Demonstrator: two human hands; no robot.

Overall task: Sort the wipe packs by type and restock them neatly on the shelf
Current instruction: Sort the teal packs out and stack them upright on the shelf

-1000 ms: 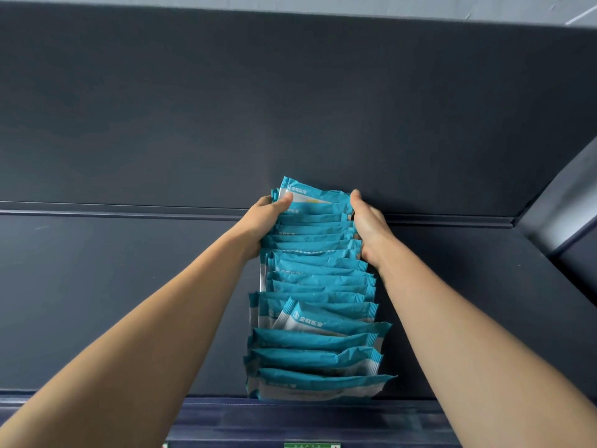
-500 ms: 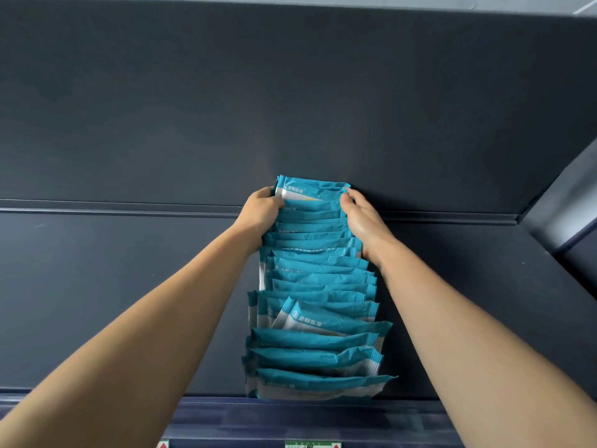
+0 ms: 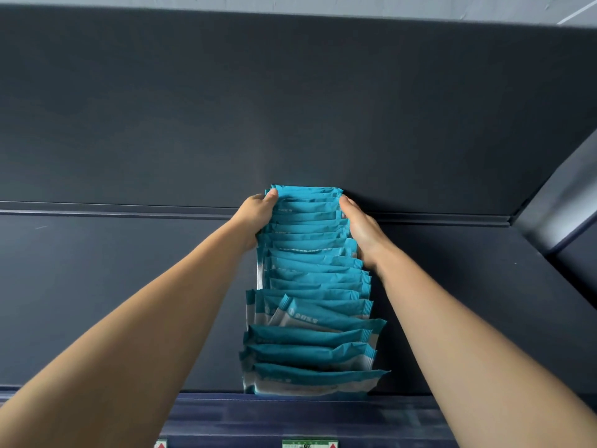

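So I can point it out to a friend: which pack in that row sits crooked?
On the dark shelf, a row of teal wipe packs runs from the front lip to the back panel. A few packs back from the front, one tilted pack shows a raised left corner and white printed face; its neighbours lie level.

I see soft, even light, though the picture is dim overall against the dark shelf (image 3: 129,286). A faint pale sheen lies on the back panel (image 3: 268,163) just above the packs (image 3: 310,286). The arms (image 3: 145,334) are lit from above and shaded underneath. The far packs look slightly smeared, the near ones crisper. My wide lens bows straight edges towards the corners, and the labels (image 3: 309,443) at the bottom edge are blurred.
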